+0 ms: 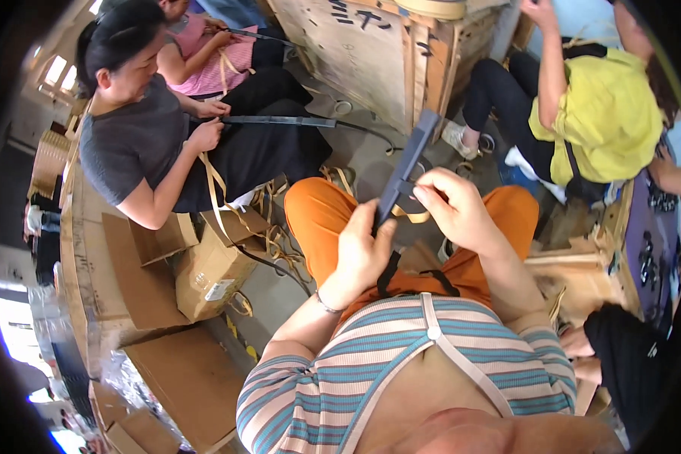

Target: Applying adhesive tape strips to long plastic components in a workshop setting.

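A stiff dark grey strip [405,168], flat like a belt, slants up and away from my lap. My left hand [365,246] is closed around its near end, thumb along the edge. Beside the strip's right edge my right hand [452,206] pinches with thumb and forefinger at a small dark tab [405,187]. What exactly lies between those fingertips is too small to make out. Under the right hand a narrow tan band [412,218] curves out, its other end hidden. My orange trousers [321,227] lie beneath both hands.
On the left a co-worker holds a similar dark strip [280,121] with tan bands hanging down. Open cardboard boxes [223,265] stand at my left, near tangled bands [280,242]. A wooden crate [356,53] stands ahead. A person in a yellow top [601,113] sits at right.
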A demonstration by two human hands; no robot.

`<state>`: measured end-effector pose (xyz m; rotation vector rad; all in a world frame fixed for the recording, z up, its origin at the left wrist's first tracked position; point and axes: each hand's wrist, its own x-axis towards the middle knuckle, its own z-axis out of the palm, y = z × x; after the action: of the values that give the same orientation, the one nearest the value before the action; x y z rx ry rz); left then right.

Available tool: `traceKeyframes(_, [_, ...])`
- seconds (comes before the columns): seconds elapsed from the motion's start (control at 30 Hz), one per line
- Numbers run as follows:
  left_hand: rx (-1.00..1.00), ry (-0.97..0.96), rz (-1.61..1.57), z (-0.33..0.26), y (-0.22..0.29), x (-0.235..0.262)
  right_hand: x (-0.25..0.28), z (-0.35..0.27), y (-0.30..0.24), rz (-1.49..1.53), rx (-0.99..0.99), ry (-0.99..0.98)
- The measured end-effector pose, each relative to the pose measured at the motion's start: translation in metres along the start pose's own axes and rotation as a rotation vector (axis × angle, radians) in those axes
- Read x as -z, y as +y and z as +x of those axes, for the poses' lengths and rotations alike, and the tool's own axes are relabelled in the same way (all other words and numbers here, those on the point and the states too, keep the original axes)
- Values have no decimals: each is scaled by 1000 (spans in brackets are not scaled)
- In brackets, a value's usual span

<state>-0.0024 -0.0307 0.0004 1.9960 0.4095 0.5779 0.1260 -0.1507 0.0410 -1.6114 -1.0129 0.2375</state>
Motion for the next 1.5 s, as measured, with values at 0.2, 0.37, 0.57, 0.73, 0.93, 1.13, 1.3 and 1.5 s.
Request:
traceKeyframes(0.2, [-97,62,70,7,13,8,7,-6,-10,15,-5,48])
traceKeyframes(0.37, [-75,52,157,1,15,18,5,-15,-12,-5,8,83])
traceKeyframes(0.57, [36,-76,20,4,15,34,6,-18,-10,98,-77,42])
traceKeyframes(0.73, [286,-380,-586,8,29,49,6,-13,-19,107,-79,43])
traceKeyframes(0.93, [293,-608,-843,10,29,53,6,-13,-19,180,-83,47])
traceKeyframes(1.13, [323,-577,-798,7,33,40,7,-15,-19,180,-52,96])
traceKeyframes(1.3, [441,-498,-751,8,23,33,5,-21,-17,140,-71,93])
traceKeyframes(1.5, [329,-560,-988,14,26,37,11,-25,-25,74,24,101])
